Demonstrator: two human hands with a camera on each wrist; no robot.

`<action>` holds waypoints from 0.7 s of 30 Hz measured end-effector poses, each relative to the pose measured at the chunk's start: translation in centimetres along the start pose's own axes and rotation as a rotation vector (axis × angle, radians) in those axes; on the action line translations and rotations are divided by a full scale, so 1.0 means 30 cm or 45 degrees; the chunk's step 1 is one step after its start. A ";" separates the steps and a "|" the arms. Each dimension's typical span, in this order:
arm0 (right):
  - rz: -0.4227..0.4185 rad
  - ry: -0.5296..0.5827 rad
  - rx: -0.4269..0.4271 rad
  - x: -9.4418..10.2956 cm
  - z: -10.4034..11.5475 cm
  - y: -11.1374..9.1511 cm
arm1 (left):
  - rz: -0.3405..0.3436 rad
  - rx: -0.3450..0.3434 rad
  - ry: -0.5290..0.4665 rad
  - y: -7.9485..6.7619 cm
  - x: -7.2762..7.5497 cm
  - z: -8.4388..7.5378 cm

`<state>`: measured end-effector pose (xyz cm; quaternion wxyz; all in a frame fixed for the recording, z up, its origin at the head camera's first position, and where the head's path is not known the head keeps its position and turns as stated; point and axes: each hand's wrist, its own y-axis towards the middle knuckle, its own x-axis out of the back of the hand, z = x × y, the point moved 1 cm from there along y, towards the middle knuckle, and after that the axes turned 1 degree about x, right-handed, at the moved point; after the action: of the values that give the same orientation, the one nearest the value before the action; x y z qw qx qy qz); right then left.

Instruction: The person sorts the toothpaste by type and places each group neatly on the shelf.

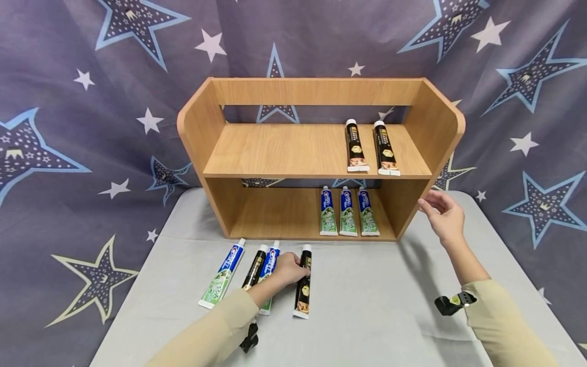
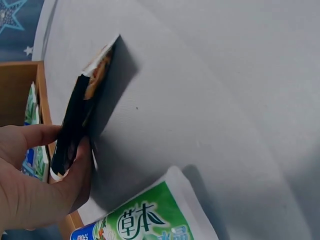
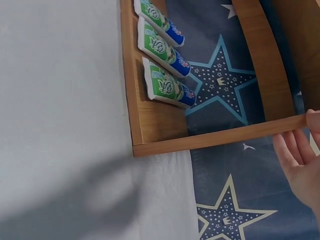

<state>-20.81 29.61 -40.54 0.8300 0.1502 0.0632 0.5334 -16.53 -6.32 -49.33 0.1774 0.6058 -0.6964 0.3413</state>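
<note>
My left hand (image 1: 289,268) pinches a black toothpaste tube (image 1: 303,290) between thumb and fingers, in front of the shelf; the left wrist view shows the same tube (image 2: 75,115) gripped near its cap end. Left of that hand lie a blue-green toothpaste tube (image 1: 223,275), another black tube (image 1: 255,268) and a second blue-green tube (image 1: 270,262), partly covered by the hand and forearm. My right hand (image 1: 445,216) holds the right side panel of the wooden shelf (image 1: 415,204), thumb on one face and fingers on the other in the right wrist view.
Two black tubes (image 1: 354,147) lie on the upper board at the right. Three blue-green tubes (image 1: 347,211) stand in a row on the lower board, right of its middle. The shelf stands on a grey-white tablecloth (image 1: 367,306), with a star-patterned curtain (image 1: 137,214) behind.
</note>
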 end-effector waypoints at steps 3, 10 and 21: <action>0.079 0.166 0.020 0.010 -0.007 0.005 | 0.021 0.030 -0.059 0.007 -0.003 -0.004; 0.309 0.451 0.049 0.070 -0.165 0.084 | 0.157 0.059 -0.219 0.010 0.018 -0.042; 0.336 0.486 -0.067 0.049 -0.034 0.028 | 0.341 0.098 -0.495 -0.008 0.071 -0.125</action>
<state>-21.18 31.44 -41.16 0.7297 0.0319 0.1852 0.6574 -17.34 -5.28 -45.23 -0.0301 0.5687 -0.7781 0.2649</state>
